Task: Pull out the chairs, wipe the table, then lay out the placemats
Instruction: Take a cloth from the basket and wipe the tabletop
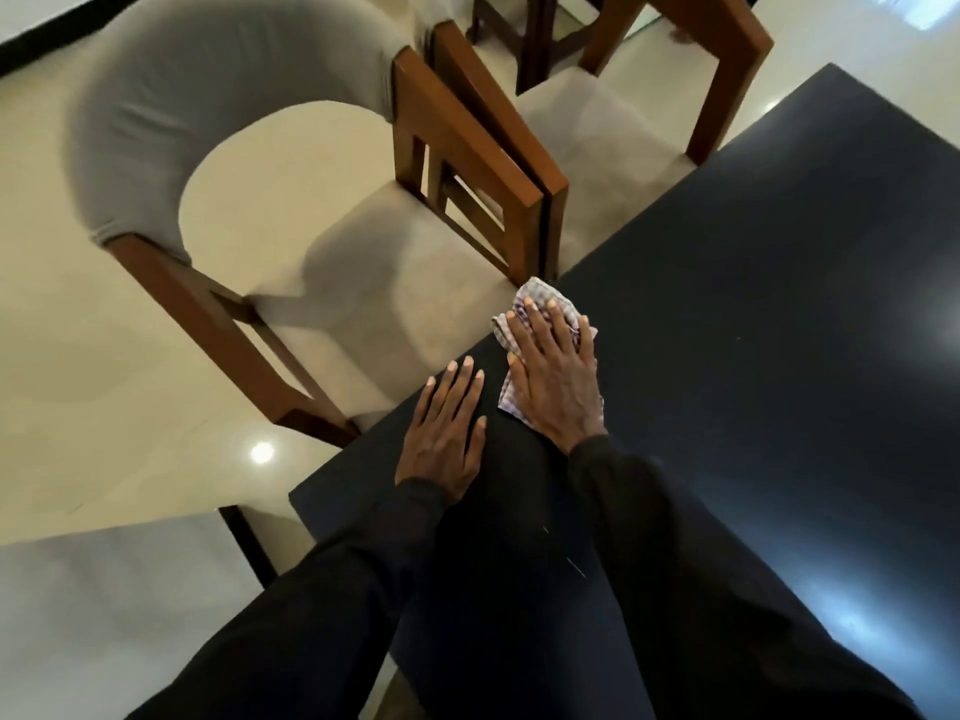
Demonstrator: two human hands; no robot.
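Glossy cream floor tiles [104, 381] mirror a ceiling light beside a dark, polished surface [753, 356], where a person in black sleeves [675, 563] leans over its left edge. The right grip [556, 376] lies flat on a checked cloth [537, 296], fingers straight and slightly spread, pressing it onto the surface right at the edge. The cloth bunches out beyond the fingertips and also peeks from under the heel of the palm. Its check looks purple and white, though blur makes the colours uncertain.

The left grip [444, 439] rests just left of the right grip and slightly nearer the person. It is palm down on the bare surface, fingers straight, holding nothing and clear of the cloth.

Ahead and left of both grips stands a chair [363, 262] with brown wooden arms, a pale seat cushion and a grey-covered curved back, most of its seat exposed. A second chair [587, 127] of the same kind stands beyond the right grip, armrest against armrest with the first, its seat reaching the edge of the surface. Farther off, past that chair, a darker wooden frame [535, 39] stands on the tiles. Behind the left grip, beside the left sleeve, a grey padded seat [104, 589] sits at the end of the surface.
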